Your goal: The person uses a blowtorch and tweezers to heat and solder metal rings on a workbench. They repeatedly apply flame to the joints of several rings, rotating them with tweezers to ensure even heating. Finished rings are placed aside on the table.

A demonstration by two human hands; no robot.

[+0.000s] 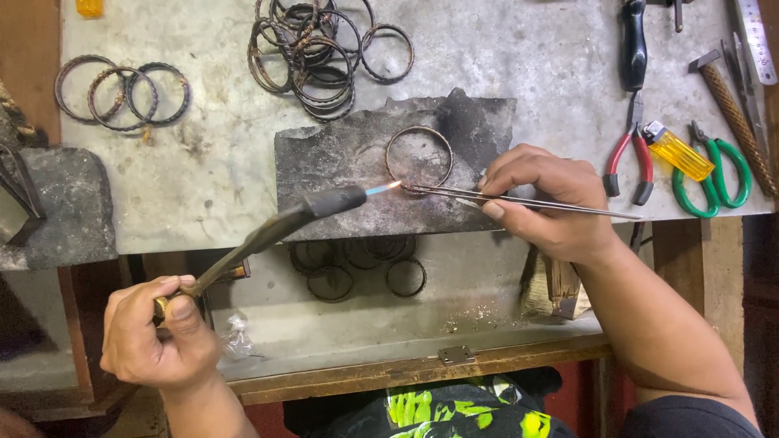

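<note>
Two hands are at work. Nearest, the left hand (158, 332) is closed around the handle of a torch (280, 227), whose long body points up and to the right, its small flame reaching the bangle (419, 156). The right hand (548, 199) is closer to the bangle and pinches thin tweezers (519, 199), lying almost level, tips touching the ring's lower edge. The bangle lies flat on a charred block (341, 162). Farther away, more bangles (312, 49) and pliers (629, 158) lie on the bench (527, 49).
</note>
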